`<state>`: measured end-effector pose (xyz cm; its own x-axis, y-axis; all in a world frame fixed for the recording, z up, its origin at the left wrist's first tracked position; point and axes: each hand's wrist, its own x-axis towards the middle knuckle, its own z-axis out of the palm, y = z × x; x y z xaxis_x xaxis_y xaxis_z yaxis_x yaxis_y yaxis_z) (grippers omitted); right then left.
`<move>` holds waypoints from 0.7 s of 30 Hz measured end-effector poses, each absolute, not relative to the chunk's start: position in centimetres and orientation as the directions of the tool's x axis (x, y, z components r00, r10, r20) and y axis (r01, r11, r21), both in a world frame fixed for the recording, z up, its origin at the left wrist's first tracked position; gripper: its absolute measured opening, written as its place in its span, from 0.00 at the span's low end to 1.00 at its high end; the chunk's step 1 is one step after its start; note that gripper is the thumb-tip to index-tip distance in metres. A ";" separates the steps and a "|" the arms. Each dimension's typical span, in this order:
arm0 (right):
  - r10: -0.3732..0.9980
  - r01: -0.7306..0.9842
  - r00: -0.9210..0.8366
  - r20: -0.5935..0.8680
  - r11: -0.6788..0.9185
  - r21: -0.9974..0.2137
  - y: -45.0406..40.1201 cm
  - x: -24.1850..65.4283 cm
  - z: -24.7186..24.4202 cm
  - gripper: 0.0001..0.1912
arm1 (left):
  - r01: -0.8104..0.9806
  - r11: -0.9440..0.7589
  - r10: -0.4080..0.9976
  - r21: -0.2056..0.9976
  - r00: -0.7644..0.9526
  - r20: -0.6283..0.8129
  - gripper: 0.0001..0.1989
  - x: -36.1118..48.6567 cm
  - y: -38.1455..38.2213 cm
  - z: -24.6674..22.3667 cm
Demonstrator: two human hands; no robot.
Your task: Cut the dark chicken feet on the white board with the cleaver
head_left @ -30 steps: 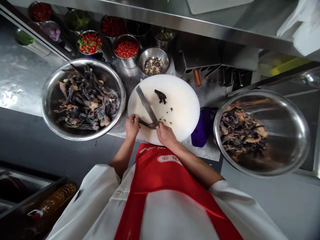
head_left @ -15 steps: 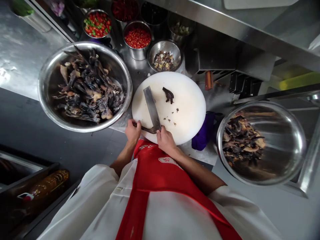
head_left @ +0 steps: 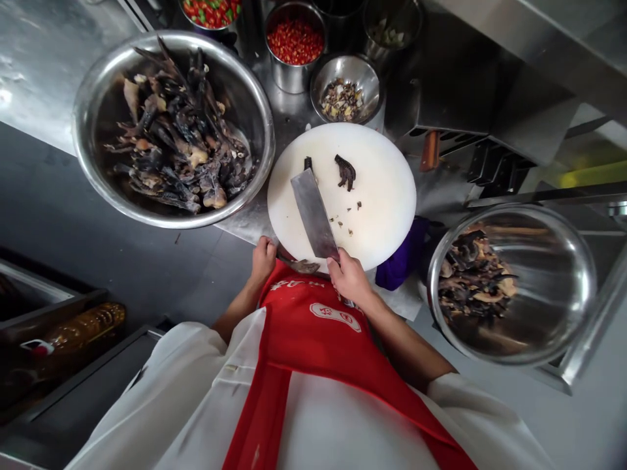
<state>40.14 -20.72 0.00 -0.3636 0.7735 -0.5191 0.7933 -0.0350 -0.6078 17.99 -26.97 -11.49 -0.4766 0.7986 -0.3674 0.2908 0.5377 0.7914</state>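
My right hand [head_left: 350,277] is closed round the handle of a cleaver [head_left: 314,215], whose broad blade lies over the left part of the round white cutting board [head_left: 386,228]. At the board's near edge, my left hand [head_left: 264,258] is closed on one end of a dark meat piece [head_left: 301,266]. That piece's other end points toward my right hand. A dark clawed piece [head_left: 345,172] lies on the board, and a smaller dark piece [head_left: 307,163] shows just beyond the blade tip. Small scraps are scattered right of the blade.
A large steel bowl [head_left: 88,163] of dark pieces stands left, another steel bowl [head_left: 582,287] of pieces right. Behind the board are a small bowl [head_left: 375,98] of chopped bits and a pot [head_left: 292,78] of red peppers. A purple cloth [head_left: 399,261] lies beside the board.
The view has shifted. The cleaver has come away from the piece in my left hand, its blade face now showing wider. A small dark piece now shows beyond the blade tip.
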 end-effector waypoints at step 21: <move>0.772 0.905 -0.391 -0.501 0.223 -0.363 -24.2 38.0 -0.8 0.14 | 0.221 0.618 0.640 0.755 -0.699 -0.320 0.03 21.1 -26.0 -12.5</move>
<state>38.00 -24.22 -0.81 -0.3913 0.7720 -0.5008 0.9046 0.2227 -0.3635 21.14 -26.04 -12.55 -0.6986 0.6401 -0.3197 0.2209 0.6180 0.7545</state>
